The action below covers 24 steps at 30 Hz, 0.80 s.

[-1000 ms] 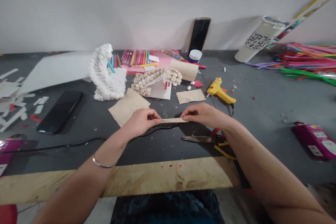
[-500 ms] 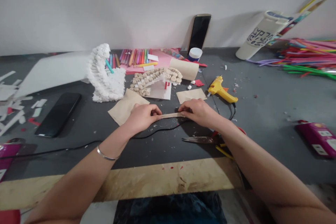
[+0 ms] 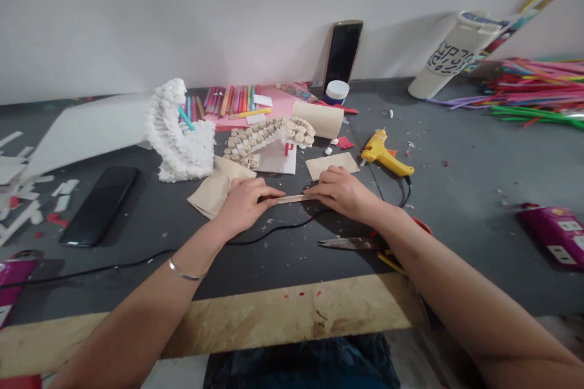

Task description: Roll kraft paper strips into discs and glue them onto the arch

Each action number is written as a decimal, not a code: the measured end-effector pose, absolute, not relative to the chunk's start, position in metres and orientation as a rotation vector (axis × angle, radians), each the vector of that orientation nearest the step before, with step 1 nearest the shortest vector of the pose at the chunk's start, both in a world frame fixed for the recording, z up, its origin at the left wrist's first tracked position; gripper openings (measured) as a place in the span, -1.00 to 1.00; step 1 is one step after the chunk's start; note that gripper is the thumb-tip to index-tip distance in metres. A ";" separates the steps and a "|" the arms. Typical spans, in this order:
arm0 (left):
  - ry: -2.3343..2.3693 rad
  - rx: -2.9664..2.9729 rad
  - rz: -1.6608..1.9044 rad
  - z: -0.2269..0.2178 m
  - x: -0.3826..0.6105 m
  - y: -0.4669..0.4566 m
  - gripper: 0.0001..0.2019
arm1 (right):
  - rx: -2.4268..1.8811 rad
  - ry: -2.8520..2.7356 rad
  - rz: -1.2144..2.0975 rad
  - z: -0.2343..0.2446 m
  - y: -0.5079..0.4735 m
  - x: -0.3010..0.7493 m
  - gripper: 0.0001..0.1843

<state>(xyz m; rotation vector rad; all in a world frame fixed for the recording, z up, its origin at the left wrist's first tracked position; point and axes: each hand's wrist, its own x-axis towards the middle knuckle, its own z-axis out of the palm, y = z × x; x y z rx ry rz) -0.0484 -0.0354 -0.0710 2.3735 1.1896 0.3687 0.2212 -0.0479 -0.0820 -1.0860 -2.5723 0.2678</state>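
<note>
A narrow folded strip of beige paper (image 3: pixel 294 199) stretches between my two hands, just above or on the dark tabletop. My left hand (image 3: pixel 244 202) pinches its left end, and my right hand (image 3: pixel 344 192) pinches the right end. Under and behind my left hand lies a creased beige paper sheet (image 3: pixel 207 193). A smaller beige piece (image 3: pixel 331 164) rests behind my right hand. Farther back, an arch of rolled beige paper coils (image 3: pixel 260 135) stands on a white card base (image 3: pixel 278 158).
Scissors (image 3: pixel 349 244) lie by my right forearm, a yellow glue gun (image 3: pixel 385 155) beyond. A black cord (image 3: pixel 274 228) crosses in front of my hands. Left are a white textured model (image 3: pixel 182 140) and a phone (image 3: pixel 100 206). Another phone (image 3: pixel 343 55) leans on the wall near a tumbler (image 3: pixel 444 61).
My fingers have flattened and shifted slightly along the strip, which looks narrower. The sheet by my left hand looks more bent. The view has tilted a little.
</note>
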 end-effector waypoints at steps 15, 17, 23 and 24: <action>1.043 2.819 0.388 -0.075 -0.057 -0.044 -0.68 | -1.020 -2.685 0.142 -0.078 -0.056 0.224 -0.64; 1.047 2.827 0.388 -0.075 -0.059 -0.046 -0.70 | -1.018 -2.682 0.153 -0.077 -0.056 0.224 -0.62; 1.069 2.871 0.379 -0.069 -0.059 -0.048 -0.76 | -0.983 -2.677 0.139 -0.076 -0.055 0.225 -0.66; 1.067 2.890 0.372 -0.069 -0.059 -0.048 -0.76 | -0.984 -2.671 0.135 -0.076 -0.054 0.225 -0.67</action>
